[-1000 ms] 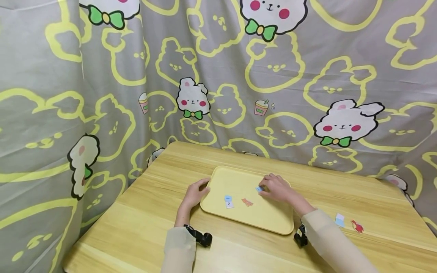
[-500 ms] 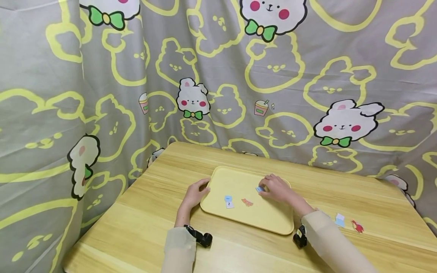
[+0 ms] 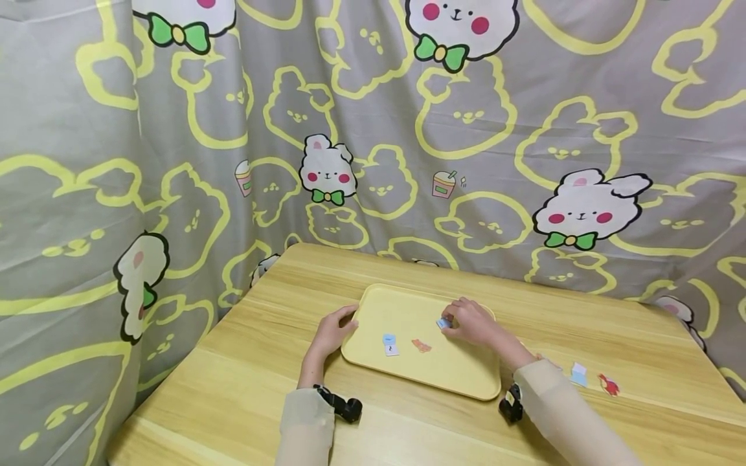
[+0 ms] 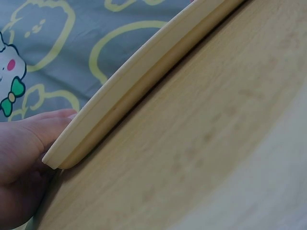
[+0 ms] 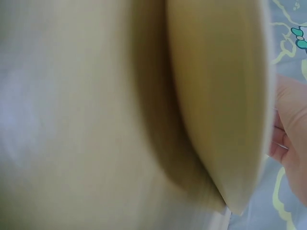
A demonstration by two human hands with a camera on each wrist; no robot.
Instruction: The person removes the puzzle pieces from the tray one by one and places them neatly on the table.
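A shallow yellow tray [image 3: 402, 304] lies on the wooden table. My left hand [image 3: 333, 330] grips its left edge, the thumb over the rim; in the left wrist view that hand [image 4: 24, 158] is at the tray's corner. Over the tray's right part, my right hand [image 3: 473, 321] pinches a small blue paper cutout [image 3: 443, 323], partly hidden by the fingers. A blue-and-white cutout [image 3: 390, 345] and an orange-brown cutout [image 3: 421, 345] lie flat on the tray. The tray's outer wall [image 5: 220, 96] blocks the cutouts from the right wrist view.
Right of the tray, a white-and-blue cutout [image 3: 578, 374] and a red cutout [image 3: 609, 384] lie on the table [image 3: 647, 349], beside my right forearm. A patterned grey curtain [image 3: 373, 129] hangs behind and at the left.
The head view has shifted very slightly. Both hands hold nearly the same places, and the cutouts stay where they were.
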